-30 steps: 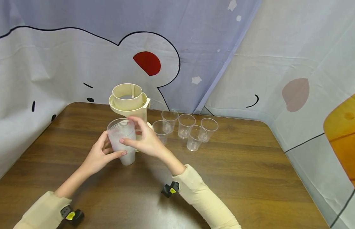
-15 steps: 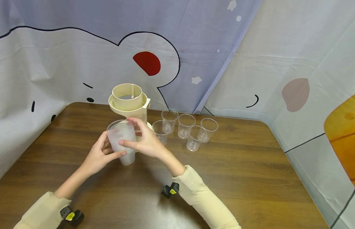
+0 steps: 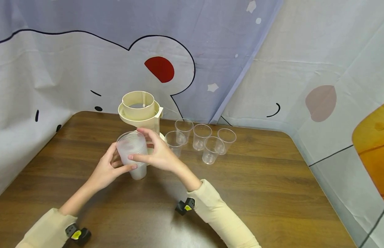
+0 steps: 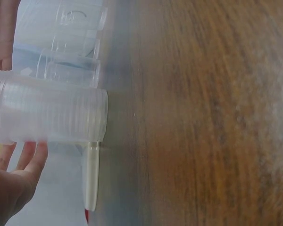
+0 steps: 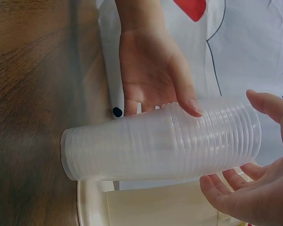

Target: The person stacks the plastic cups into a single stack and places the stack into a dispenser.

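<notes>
Left hand (image 3: 107, 168) and right hand (image 3: 157, 154) grip the cup stack (image 3: 132, 146); apparent step: steadying it; next move likely requires even, light pressure

Cup stack (image 3: 130, 150) was between left hand (image 3: 107, 167) and right hand (image 3: 157, 151); stand (image 3: 139, 113) behind, its twelve o'clock; loose cups (image 3: 199, 139) on tabletop (image 3: 257, 186), two o'clock.
</notes>
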The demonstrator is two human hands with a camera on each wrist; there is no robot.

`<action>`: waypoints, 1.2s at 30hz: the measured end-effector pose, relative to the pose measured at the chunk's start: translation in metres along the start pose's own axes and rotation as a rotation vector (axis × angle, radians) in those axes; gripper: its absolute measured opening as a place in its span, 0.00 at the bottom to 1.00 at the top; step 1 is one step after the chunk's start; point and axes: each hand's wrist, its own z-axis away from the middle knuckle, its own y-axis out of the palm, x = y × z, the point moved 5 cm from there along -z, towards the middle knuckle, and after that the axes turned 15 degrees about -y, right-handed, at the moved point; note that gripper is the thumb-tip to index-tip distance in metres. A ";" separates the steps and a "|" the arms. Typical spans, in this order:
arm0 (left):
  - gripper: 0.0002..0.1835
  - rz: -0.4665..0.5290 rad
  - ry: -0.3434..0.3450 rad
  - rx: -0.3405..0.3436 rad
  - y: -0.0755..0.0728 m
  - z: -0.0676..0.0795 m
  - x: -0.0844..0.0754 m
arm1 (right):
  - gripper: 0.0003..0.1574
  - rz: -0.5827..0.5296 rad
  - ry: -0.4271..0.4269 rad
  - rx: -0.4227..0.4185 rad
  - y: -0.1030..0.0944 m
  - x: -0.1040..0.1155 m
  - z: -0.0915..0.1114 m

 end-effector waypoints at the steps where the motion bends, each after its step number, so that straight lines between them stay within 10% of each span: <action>1: 0.39 0.000 0.000 -0.001 0.000 0.000 0.000 | 0.47 -0.003 -0.001 0.000 0.000 0.000 0.000; 36: 0.38 0.022 0.017 0.004 0.001 -0.001 0.000 | 0.43 -0.003 0.018 -0.017 -0.002 -0.005 0.002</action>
